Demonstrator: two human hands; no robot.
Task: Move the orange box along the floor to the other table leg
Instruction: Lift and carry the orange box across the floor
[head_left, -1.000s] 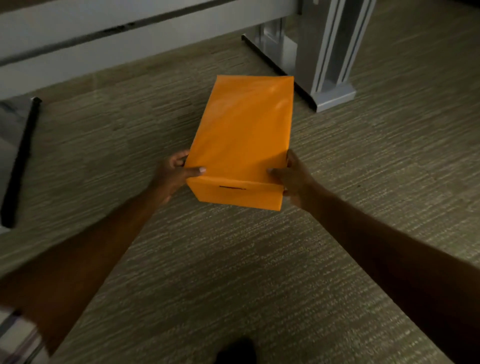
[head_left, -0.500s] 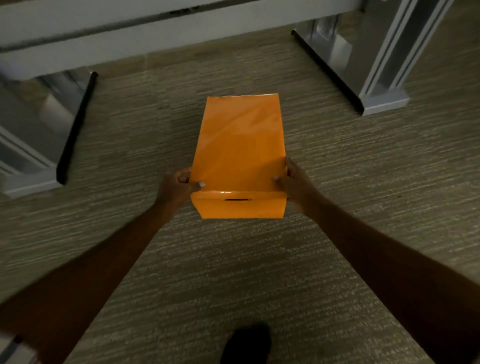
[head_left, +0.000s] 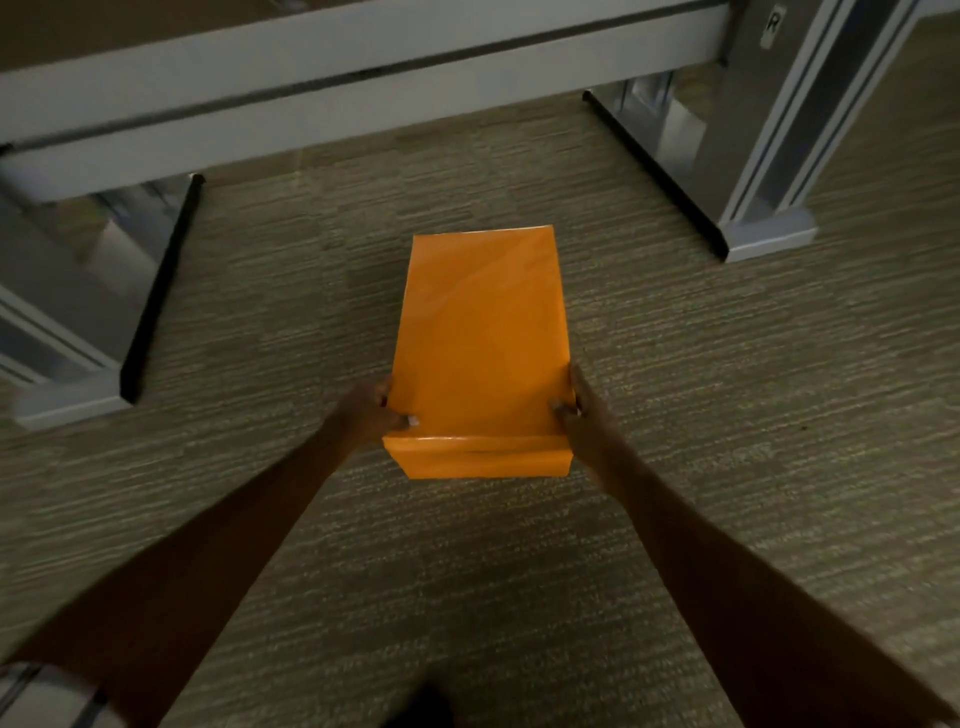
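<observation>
The left leg (head_left: 78, 332), out of sight a second ago, now stands at the frame's left edge as you slide the box (head_left: 480, 353) along the floor (head_left: 727, 415) under the bench (head_left: 337, 88). Your left hand (head_left: 366, 413) and right hand (head_left: 584, 415) clamp the box's near corners, each grip closed on its sides. The box sits midway between both legs, well clear of the right leg (head_left: 769, 156); about half the trip remains.

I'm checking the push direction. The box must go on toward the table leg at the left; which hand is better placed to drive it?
The right hand: it presses the orange box's right side, opposite the left table leg. The left hand only steadies.
</observation>
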